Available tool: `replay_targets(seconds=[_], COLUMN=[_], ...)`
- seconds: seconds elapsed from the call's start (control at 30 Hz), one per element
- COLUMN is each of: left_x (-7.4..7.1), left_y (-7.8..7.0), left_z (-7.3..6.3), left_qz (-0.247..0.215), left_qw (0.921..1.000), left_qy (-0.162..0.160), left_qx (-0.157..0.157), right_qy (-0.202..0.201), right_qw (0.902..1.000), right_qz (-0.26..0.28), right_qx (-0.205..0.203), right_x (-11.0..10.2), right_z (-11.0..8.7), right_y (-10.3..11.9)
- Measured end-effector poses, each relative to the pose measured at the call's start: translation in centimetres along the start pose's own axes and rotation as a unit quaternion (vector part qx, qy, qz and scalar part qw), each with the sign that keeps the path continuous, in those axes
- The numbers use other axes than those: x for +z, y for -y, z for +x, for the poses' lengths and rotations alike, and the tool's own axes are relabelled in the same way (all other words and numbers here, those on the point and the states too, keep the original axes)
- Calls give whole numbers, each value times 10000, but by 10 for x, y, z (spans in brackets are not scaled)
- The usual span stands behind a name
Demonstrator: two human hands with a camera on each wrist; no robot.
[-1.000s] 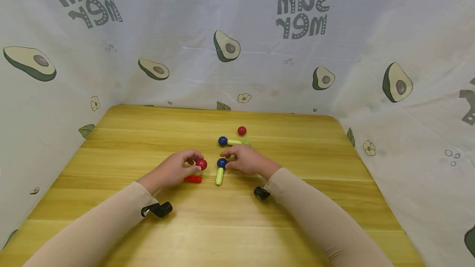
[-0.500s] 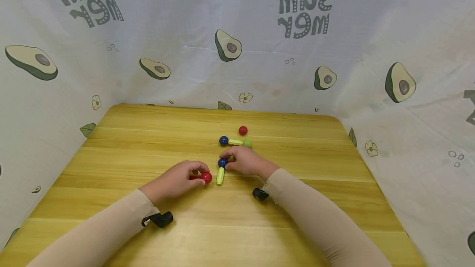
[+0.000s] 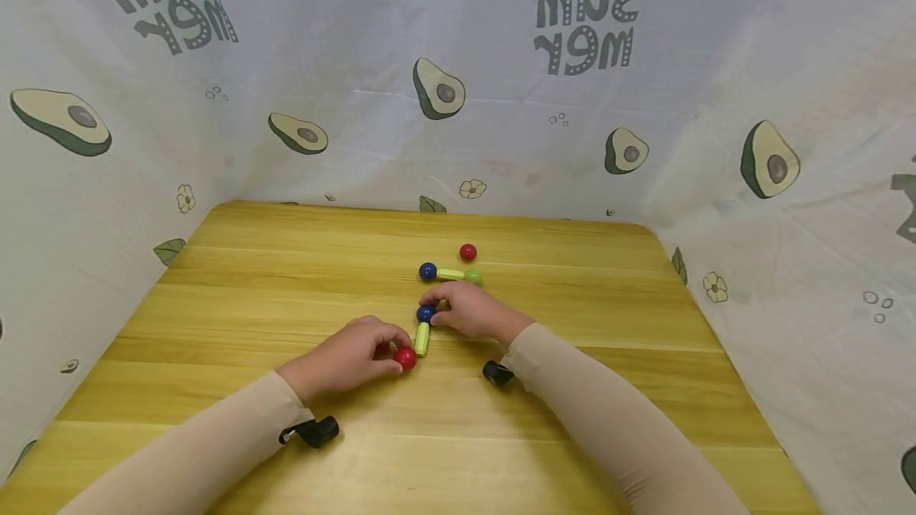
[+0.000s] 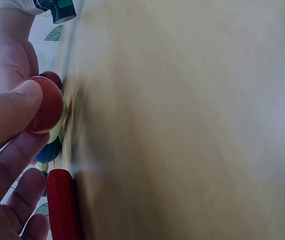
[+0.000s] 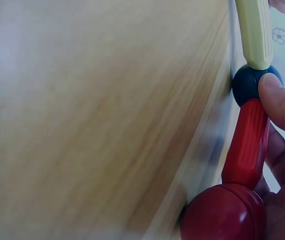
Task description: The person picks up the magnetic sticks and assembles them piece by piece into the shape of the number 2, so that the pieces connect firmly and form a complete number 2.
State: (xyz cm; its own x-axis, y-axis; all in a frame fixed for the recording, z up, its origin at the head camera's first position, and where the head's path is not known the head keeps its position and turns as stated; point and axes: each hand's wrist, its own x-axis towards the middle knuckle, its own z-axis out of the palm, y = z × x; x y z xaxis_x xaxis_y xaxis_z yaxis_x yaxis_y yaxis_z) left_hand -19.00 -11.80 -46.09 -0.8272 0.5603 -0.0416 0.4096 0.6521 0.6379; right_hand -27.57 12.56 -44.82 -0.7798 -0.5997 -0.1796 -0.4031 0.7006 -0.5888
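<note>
Between thumb and forefinger my left hand [image 3: 358,358] pinches a red ball [image 3: 405,358], right by the near end of a pale yellow magnetic rod [image 3: 422,339]. That rod joins a blue ball [image 3: 425,314], which my right hand [image 3: 468,310] pinches. In the right wrist view, a red rod [image 5: 246,145] runs from the blue ball to another red ball [image 5: 222,215], both hidden behind the hand in the head view. A loose red rod [image 4: 62,205] lies below my left fingers in the left wrist view.
Beyond my right hand, a second blue ball [image 3: 428,271], a yellow rod [image 3: 450,275] and a green ball [image 3: 473,276] lie joined in a line. A separate red ball [image 3: 468,252] sits behind them on the wooden table [image 3: 286,253]. A printed curtain [image 3: 358,149] surrounds the table.
My left hand has carried its red ball right and toward me, down to the yellow rod's near end. The right hand has stayed nearly still at the blue ball.
</note>
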Motion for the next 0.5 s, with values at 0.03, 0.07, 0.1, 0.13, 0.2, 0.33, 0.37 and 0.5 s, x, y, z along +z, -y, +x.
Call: replay_targets(seconds=[0.03, 0.07, 0.1, 0.13, 0.2, 0.33, 0.37, 0.5], left_x=[0, 1, 1, 1, 2, 3, 4, 5], left_y=[0, 0, 0, -1, -2, -3, -3, -2], left_z=[0, 0, 0, 0, 0, 1, 1, 2], left_qz=[59, 106, 155, 192, 269, 404, 435, 579], left_qw=[10000, 9999, 9999, 9998, 9995, 9989, 9986, 9973], left_qy=[-17, -31, -43, -62, -96, -149, -159, -219], left_qx=[17, 39, 56, 74, 108, 201, 236, 384], right_qy=[13, 27, 40, 54, 77, 122, 135, 158], right_qw=[10000, 10000, 10000, 10000, 9999, 9998, 9998, 9997], right_qz=[-1, -1, -5, -17, -69, -121, -134, -169], right_qx=[-12, -17, -24, -39, -69, -82, -72, -43], right_x=[0, 0, -1, -1, -1, -1, -1, -2], right_z=[0, 1, 1, 2, 3, 4, 5, 6], right_y=[0, 0, 1, 0, 0, -1, -1, -1])
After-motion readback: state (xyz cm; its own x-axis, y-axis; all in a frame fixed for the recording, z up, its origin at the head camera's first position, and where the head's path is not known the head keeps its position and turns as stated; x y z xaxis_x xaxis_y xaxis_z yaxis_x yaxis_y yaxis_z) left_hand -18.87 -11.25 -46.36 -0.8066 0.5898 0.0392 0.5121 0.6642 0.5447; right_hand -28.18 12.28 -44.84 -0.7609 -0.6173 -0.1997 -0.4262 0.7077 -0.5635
